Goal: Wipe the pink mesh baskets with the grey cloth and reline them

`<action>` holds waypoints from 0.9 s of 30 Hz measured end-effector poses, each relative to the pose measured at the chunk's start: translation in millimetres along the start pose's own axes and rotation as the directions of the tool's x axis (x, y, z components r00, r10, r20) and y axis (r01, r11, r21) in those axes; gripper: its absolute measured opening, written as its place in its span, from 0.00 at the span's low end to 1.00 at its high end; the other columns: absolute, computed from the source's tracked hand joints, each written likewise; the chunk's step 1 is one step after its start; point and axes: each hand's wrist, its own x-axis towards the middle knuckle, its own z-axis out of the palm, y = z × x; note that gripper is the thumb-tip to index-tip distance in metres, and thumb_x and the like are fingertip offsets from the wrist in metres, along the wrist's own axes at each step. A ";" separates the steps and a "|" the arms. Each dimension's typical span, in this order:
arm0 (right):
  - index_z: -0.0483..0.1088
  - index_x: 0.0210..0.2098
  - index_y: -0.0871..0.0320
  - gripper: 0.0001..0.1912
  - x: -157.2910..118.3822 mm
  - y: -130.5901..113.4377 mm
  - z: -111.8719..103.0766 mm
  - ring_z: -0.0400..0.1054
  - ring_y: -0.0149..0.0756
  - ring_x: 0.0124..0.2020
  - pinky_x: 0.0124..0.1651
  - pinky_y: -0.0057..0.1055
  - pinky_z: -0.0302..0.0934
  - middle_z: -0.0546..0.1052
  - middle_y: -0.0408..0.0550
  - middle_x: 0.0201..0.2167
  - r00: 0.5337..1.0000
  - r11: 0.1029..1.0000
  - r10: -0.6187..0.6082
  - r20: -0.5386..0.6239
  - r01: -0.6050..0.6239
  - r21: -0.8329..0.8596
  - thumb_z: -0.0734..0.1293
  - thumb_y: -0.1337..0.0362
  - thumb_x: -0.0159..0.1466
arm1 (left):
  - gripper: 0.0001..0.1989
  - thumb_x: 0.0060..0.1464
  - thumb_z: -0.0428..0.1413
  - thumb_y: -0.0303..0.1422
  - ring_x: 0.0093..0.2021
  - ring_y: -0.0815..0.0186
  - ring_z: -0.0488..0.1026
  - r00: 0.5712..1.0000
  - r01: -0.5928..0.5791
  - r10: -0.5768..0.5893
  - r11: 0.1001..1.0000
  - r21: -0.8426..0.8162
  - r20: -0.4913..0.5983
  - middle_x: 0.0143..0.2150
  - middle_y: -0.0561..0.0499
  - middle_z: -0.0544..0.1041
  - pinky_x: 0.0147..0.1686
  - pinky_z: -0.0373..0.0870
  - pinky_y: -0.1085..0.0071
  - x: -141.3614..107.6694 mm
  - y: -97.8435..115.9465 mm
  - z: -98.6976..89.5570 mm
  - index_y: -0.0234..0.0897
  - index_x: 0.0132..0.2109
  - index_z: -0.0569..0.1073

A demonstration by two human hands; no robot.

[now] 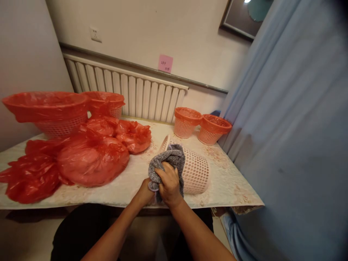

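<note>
A grey cloth (175,156) is bunched up at the open end of a pale pink perforated basket (196,172), which lies on its side near the table's front edge. My right hand (170,183) is closed on the cloth from above. Just left of it, my left hand (146,191) is at the cloth's lower left edge, its fingers hidden behind the fabric. Part of the basket's rim shows behind the cloth.
Several filled red plastic bags (94,159) cover the table's left side. Behind them stand two baskets lined with red bags (62,123). Two smaller lined baskets (185,127) stand at the back right, beside a blue curtain (285,127).
</note>
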 end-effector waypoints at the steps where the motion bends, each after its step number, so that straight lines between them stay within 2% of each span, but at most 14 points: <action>1: 0.69 0.49 0.56 0.24 0.8 5.2 -0.4 0.60 0.41 0.57 0.56 0.42 0.51 0.69 0.52 0.53 0.999 1.000 0.030 -0.030 -0.030 -0.003 0.57 0.77 0.55 | 0.07 0.46 0.55 0.32 0.38 0.58 0.72 1.000 -0.025 0.025 1.000 0.005 0.011 0.34 0.49 0.78 0.41 0.70 0.66 0.0 1.5 0.7 0.33 0.31 0.75; 5: 0.68 0.50 0.56 0.27 -8.1 44.3 -16.5 0.59 0.40 0.57 0.58 0.43 0.52 0.70 0.52 0.52 0.983 0.985 0.163 -0.087 -0.167 -0.043 0.56 0.77 0.53 | 0.15 0.47 0.53 0.32 0.42 0.59 0.73 0.997 -0.050 0.052 0.998 -0.027 0.052 0.40 0.49 0.79 0.46 0.69 0.66 -3.1 10.2 2.3 0.33 0.43 0.74; 8: 0.68 0.50 0.56 0.28 -27.5 83.5 -42.2 0.60 0.41 0.55 0.58 0.45 0.54 0.72 0.50 0.49 0.954 0.961 0.242 -0.174 -0.261 -0.093 0.56 0.76 0.52 | 0.16 0.46 0.54 0.32 0.41 0.60 0.74 0.997 0.003 -0.001 1.000 -0.024 0.079 0.39 0.48 0.79 0.45 0.69 0.66 -6.2 14.6 2.9 0.31 0.44 0.74; 10: 0.69 0.48 0.57 0.26 -40.1 104.6 -60.6 0.62 0.41 0.53 0.57 0.44 0.55 0.73 0.51 0.46 0.909 0.922 0.324 -0.262 -0.365 -0.126 0.56 0.75 0.52 | 0.15 0.47 0.53 0.32 0.41 0.60 0.74 0.997 0.003 -0.003 1.000 -0.005 0.079 0.38 0.48 0.79 0.44 0.69 0.66 -7.1 15.9 3.8 0.31 0.43 0.74; 12: 0.70 0.47 0.59 0.23 -46.7 117.4 -75.2 0.64 0.41 0.51 0.56 0.43 0.57 0.74 0.52 0.45 0.845 0.867 0.416 -0.336 -0.480 -0.135 0.57 0.73 0.53 | 0.15 0.47 0.52 0.32 0.40 0.60 0.74 0.997 0.000 -0.001 1.000 0.011 0.074 0.37 0.48 0.79 0.43 0.69 0.66 -7.0 16.6 5.3 0.31 0.42 0.74; 14: 0.70 0.47 0.59 0.22 -43.8 121.3 -83.1 0.66 0.41 0.49 0.55 0.41 0.58 0.74 0.52 0.45 0.780 0.814 0.500 -0.375 -0.572 -0.104 0.59 0.70 0.54 | 0.15 0.47 0.52 0.32 0.39 0.60 0.74 0.997 0.002 -0.003 1.000 0.016 0.078 0.38 0.48 0.79 0.42 0.69 0.66 -7.0 17.7 7.1 0.32 0.42 0.74; 16: 0.71 0.47 0.58 0.22 -30.3 118.0 -83.5 0.67 0.41 0.48 0.55 0.39 0.58 0.75 0.51 0.45 0.749 0.793 0.552 -0.366 -0.607 -0.047 0.59 0.69 0.54 | 0.16 0.47 0.52 0.33 0.39 0.60 0.74 0.996 -0.001 0.000 1.000 0.014 0.089 0.39 0.48 0.79 0.42 0.70 0.66 -8.2 19.5 8.6 0.32 0.43 0.74; 18: 0.71 0.47 0.58 0.22 -7.9 109.2 -77.8 0.68 0.40 0.48 0.55 0.39 0.58 0.76 0.50 0.45 0.771 0.814 0.558 -0.306 -0.580 0.024 0.60 0.69 0.53 | 0.17 0.47 0.53 0.32 0.39 0.60 0.74 0.995 -0.008 0.006 1.000 0.019 0.095 0.39 0.48 0.79 0.42 0.69 0.67 -11.8 21.9 9.3 0.32 0.44 0.74; 23: 0.71 0.47 0.58 0.22 58.1 67.6 -52.7 0.68 0.38 0.49 0.56 0.37 0.58 0.76 0.48 0.46 0.883 0.881 0.451 -0.135 -0.415 0.226 0.60 0.70 0.53 | 0.12 0.47 0.53 0.32 0.38 0.60 0.73 0.996 -0.012 0.008 0.999 0.046 0.088 0.36 0.49 0.79 0.41 0.69 0.68 -27.1 26.9 7.9 0.32 0.39 0.75; 25: 0.71 0.47 0.57 0.22 73.4 45.6 -43.7 0.68 0.37 0.49 0.56 0.35 0.59 0.75 0.47 0.46 0.924 0.895 0.375 -0.074 -0.340 0.288 0.60 0.71 0.53 | 0.13 0.47 0.54 0.32 0.37 0.60 0.73 0.997 0.008 -0.010 1.000 0.025 0.074 0.35 0.50 0.79 0.40 0.69 0.68 -30.0 28.8 6.3 0.32 0.41 0.74; 27: 0.70 0.47 0.56 0.23 76.1 23.5 -37.0 0.67 0.36 0.50 0.57 0.34 0.58 0.75 0.46 0.47 0.968 0.918 0.252 -0.003 -0.238 0.317 0.59 0.73 0.53 | 0.14 0.47 0.55 0.32 0.37 0.60 0.74 0.998 0.042 -0.042 0.999 -0.009 0.055 0.35 0.50 0.79 0.38 0.69 0.68 -27.7 31.1 3.9 0.31 0.42 0.74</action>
